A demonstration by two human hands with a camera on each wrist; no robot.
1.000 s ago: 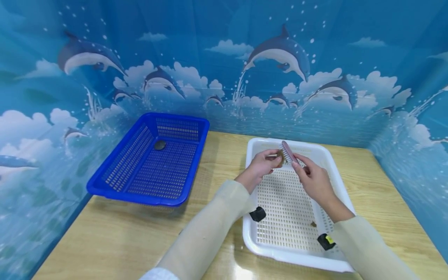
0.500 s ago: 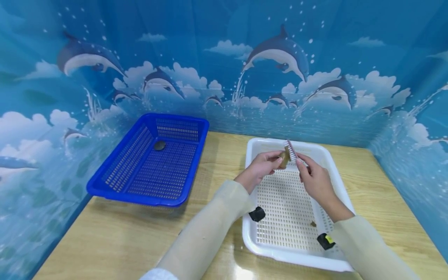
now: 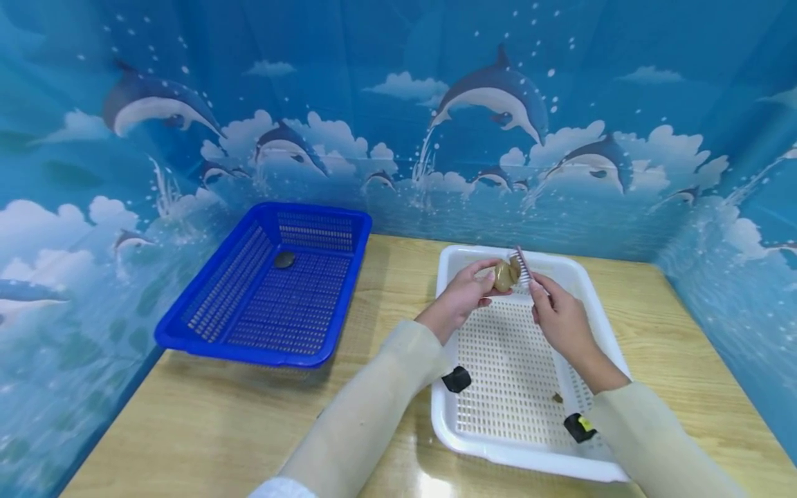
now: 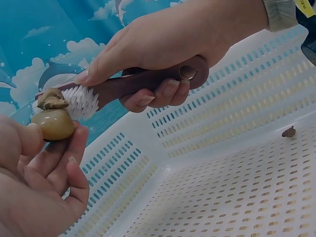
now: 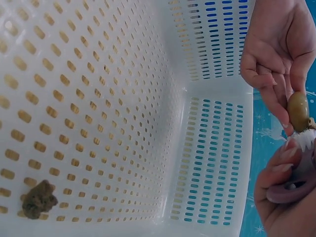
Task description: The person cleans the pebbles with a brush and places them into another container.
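Pinching the newly turned stone (image 4: 53, 126) above the white basket (image 3: 517, 456), the left hand (image 3: 462, 296) bares its lump (image 4: 53, 99) to the brush (image 4: 114, 91) the right hand (image 3: 563, 319) grips.

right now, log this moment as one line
left hand: pinches tan object | right hand: holds brush, bristles at object's brown clump | white basket: brown crumb inside | blue basket: dark disc inside
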